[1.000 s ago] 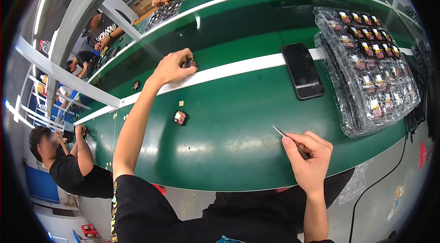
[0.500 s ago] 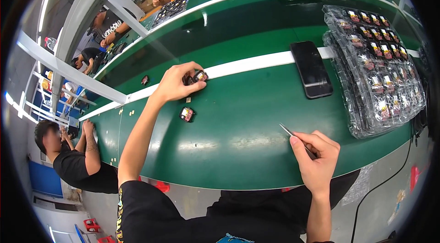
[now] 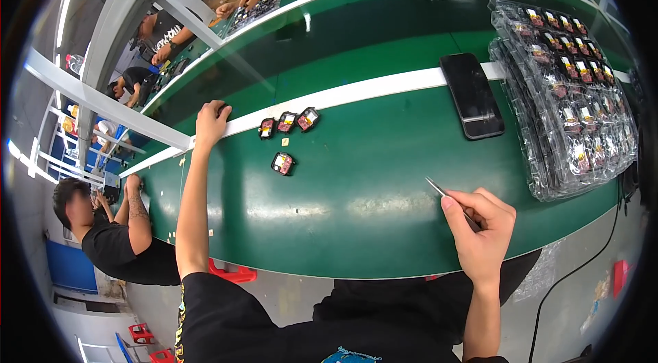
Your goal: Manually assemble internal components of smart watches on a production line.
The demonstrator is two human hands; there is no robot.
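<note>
Those four little black gadgets (image 3: 286,122) left of your phone (image 3: 471,96) are probably light and stiff, maybe slick-faced, so I'd pinch the side edges. Your left hand (image 3: 211,123) is further left, can't tell if it's holding anything; your right hand (image 3: 483,233) grips tweezers (image 3: 434,186), nearer you than the phone. Clear trays (image 3: 537,164) right of it carry similar gadgets (image 3: 569,67) in rows.

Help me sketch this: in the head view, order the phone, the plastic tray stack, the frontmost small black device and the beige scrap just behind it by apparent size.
1. Plastic tray stack
2. Phone
3. Frontmost small black device
4. Beige scrap
</note>
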